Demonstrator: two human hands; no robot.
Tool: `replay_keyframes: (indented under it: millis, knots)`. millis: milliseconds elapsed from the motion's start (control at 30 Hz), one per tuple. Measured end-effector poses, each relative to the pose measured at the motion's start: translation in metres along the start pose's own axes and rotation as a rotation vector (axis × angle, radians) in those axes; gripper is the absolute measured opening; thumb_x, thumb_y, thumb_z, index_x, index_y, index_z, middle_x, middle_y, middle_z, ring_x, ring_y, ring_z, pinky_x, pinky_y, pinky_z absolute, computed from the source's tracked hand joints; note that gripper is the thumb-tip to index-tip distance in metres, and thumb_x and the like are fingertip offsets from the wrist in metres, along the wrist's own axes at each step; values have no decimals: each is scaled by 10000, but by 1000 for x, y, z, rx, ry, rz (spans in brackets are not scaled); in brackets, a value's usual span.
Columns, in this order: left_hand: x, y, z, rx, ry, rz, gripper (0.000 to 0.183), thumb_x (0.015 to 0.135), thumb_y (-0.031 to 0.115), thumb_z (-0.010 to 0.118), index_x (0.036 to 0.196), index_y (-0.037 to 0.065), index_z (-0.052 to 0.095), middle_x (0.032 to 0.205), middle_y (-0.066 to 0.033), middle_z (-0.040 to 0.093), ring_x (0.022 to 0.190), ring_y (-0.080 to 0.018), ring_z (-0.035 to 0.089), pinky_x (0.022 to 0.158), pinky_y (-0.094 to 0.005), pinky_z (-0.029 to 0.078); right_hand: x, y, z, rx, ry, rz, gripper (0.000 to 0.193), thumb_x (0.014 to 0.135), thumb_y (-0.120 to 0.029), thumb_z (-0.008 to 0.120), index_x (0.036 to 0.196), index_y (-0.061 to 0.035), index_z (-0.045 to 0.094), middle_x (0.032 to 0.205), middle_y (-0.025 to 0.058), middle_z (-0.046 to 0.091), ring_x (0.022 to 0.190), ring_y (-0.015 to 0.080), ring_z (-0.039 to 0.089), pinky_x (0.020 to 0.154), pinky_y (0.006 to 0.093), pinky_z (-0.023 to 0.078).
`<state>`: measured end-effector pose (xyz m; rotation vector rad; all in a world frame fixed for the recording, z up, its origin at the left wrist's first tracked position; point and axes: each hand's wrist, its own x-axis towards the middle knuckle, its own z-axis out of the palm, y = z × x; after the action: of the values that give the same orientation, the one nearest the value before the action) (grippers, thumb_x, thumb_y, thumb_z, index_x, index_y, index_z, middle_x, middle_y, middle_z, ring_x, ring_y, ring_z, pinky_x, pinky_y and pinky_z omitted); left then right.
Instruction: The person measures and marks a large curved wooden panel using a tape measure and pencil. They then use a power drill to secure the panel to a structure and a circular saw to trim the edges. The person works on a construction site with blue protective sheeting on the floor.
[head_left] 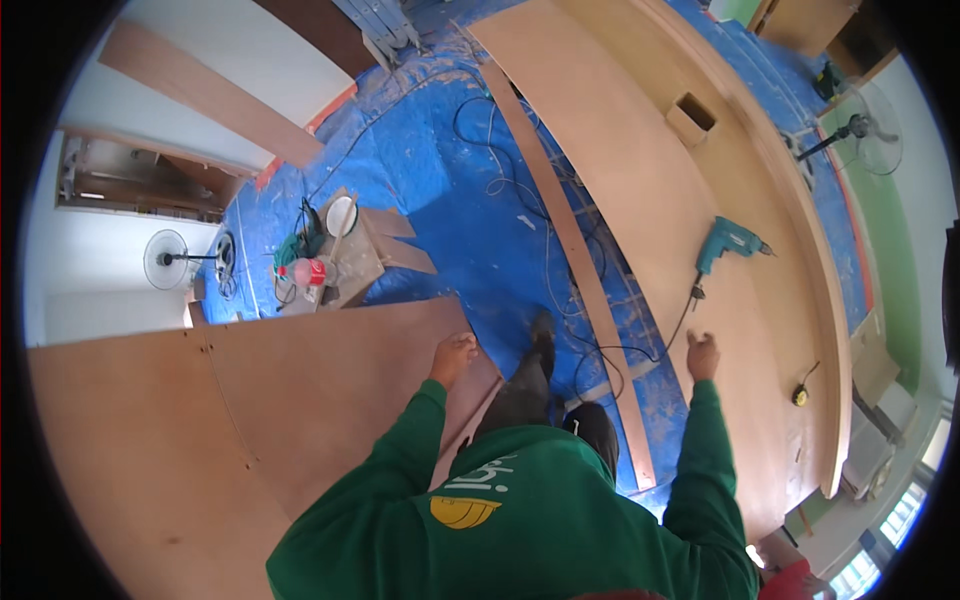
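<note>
My left hand (455, 358), fingers curled in, is over the corner of a reddish plywood panel (330, 370) on the left. Whether it touches the panel or holds something small, I cannot make out. My right hand (703, 356) is half curled above the long plywood sheet (600, 120) on the right. Anything inside it is hidden. Beyond that hand, a teal corded drill (730, 244) lies on the sheet, its bit pointing right. Its black cord runs down past my right hand to the floor. Nearer me on the right lies a yellow tape measure (800, 396).
A long wood strip (575, 250) and loose cords lie on the blue floor sheeting (420, 150) between the panels. A low stand (362, 270) holds a bottle (305, 272) and tools. Fans (165, 258) stand at both sides. Someone in red (788, 580) is at lower right.
</note>
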<state>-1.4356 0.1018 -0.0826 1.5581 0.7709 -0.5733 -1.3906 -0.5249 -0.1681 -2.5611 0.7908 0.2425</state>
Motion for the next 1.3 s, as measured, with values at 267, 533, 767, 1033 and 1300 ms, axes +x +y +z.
replay_keyframes:
  millis: [267,533,767,1033,1300]
  knots:
    - [-53,-9,-14,205,74,-340,411,1070,310,649,1351,10,663,1111,-71,704,995,-200,708,825,-352,566,157,-81,-9,77,9,175,927,836,-631,814,1367,98,597,1353,357,665,1298,488,637,1078,530,528]
    - [-114,-4,-29,527,-43,-383,446,1084,296,629,1398,-20,643,1235,-137,712,1106,-274,702,933,-402,573,180,-146,-37,56,140,294,928,836,-554,831,1448,62,506,1426,261,610,1368,394,584,1146,481,491]
    - [-35,46,-60,640,11,-329,419,1072,308,644,1330,-19,688,1155,-110,736,1093,-230,711,885,-371,566,249,-112,12,213,74,318,618,772,-446,820,1153,37,752,1183,295,763,1139,430,742,955,511,603]
    - [122,187,-61,373,-17,-105,411,1067,341,676,1313,12,704,1071,-71,749,963,-164,729,807,-302,548,236,-87,-38,-137,-106,389,780,735,-491,803,1302,36,702,1303,328,716,1231,472,692,1053,517,557]
    - [202,526,-21,311,-357,716,277,1055,132,623,1162,-80,766,962,-83,698,816,-188,625,763,-323,527,-66,-240,-39,2,53,506,525,781,-320,826,1151,39,726,1021,303,767,1019,488,741,877,540,575]
